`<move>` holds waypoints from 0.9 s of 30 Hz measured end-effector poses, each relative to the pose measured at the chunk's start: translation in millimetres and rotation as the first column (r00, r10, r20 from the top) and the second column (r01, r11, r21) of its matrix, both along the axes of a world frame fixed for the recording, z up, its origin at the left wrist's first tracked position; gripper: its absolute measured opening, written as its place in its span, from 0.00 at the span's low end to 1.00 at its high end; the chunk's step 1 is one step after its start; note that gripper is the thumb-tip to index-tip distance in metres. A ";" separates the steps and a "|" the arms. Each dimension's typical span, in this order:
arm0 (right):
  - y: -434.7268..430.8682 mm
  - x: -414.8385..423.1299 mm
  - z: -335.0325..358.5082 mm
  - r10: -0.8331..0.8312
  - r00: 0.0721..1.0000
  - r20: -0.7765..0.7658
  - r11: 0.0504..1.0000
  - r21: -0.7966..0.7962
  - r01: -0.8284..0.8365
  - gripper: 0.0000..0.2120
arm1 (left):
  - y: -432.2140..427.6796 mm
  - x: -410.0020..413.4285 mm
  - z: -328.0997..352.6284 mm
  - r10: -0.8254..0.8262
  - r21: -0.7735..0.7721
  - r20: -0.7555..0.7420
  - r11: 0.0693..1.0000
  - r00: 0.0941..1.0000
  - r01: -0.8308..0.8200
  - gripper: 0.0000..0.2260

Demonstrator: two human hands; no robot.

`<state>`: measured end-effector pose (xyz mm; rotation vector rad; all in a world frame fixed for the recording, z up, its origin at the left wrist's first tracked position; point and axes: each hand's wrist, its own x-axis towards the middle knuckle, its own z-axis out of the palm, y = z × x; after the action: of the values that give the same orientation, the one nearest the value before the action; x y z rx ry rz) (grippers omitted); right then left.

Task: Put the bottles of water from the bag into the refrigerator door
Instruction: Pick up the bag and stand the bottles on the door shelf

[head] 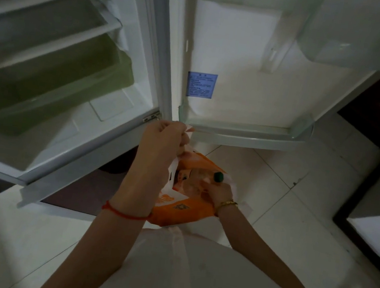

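Most of the clear plastic water bottle with a dark green cap (218,177) is hidden inside the orange-and-white plastic bag (182,208); its label cannot be read. The right hand (219,192) is wrapped around its neck. The left hand (162,142), above, pinches the bag's white handle. Beyond it, the open white refrigerator door (242,82) carries a blue sticker (201,85), print illegible, over the clear bottom door shelf (247,135).

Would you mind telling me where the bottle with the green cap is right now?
The bottle sits low in the head view, inside the orange bag, gripped by the right hand, just below the door's bottom shelf.
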<state>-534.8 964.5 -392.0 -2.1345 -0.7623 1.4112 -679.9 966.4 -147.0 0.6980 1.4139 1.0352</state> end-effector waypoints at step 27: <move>29.2 34.5 211.4 -0.168 0.879 0.446 0.550 0.782 -0.292 0.15 | 21.4 -1.2 14.6 0.114 -0.112 0.209 0.989 0.971 -0.092 0.07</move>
<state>-500.3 993.7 -180.6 -1.6154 -1.3753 0.3005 -681.1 987.8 -132.4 0.4279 1.3146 1.0773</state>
